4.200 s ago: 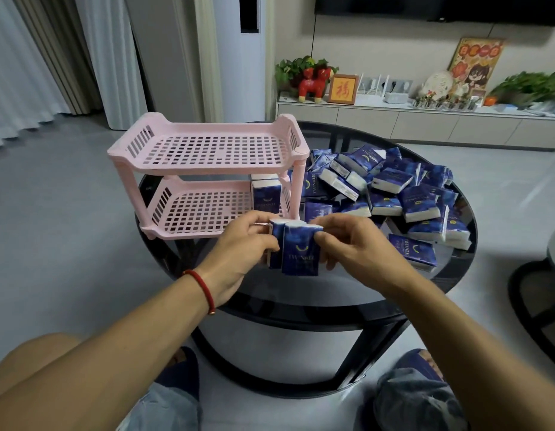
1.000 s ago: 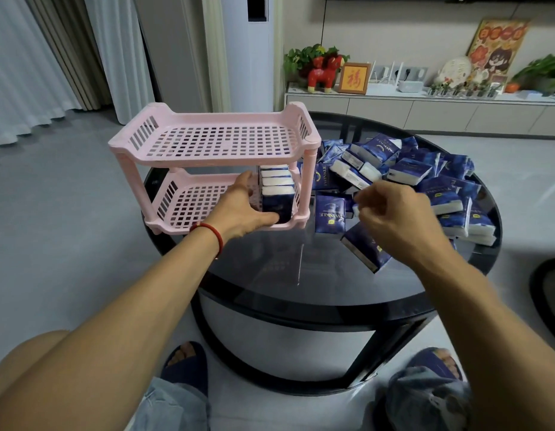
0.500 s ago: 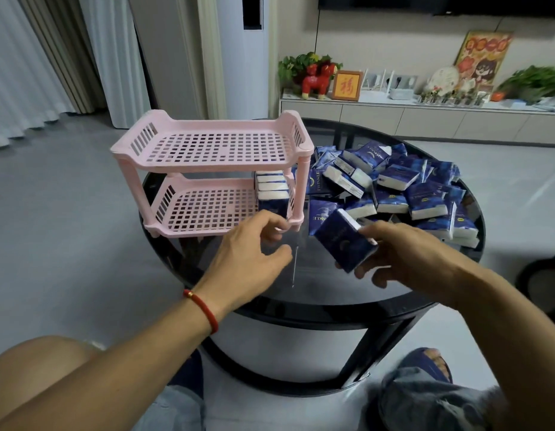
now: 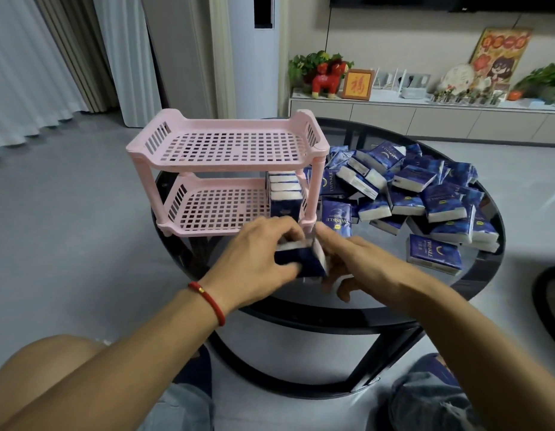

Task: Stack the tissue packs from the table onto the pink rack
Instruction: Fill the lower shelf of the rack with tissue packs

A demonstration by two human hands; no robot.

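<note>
You are gripping a tissue pack (image 4: 301, 259) between both hands, left hand (image 4: 254, 259) and right hand (image 4: 360, 259), just near of the pink rack (image 4: 226, 157) on the counter (image 4: 475, 275). Next move, judged: seating it beside the row on the lower shelf. Half a second earlier only your right hand was carrying it.

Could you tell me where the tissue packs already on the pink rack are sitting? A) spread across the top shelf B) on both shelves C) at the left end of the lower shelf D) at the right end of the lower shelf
D: the row of packs stands at the right end of the pink rack's lower shelf, and the top shelf holds none.
</note>
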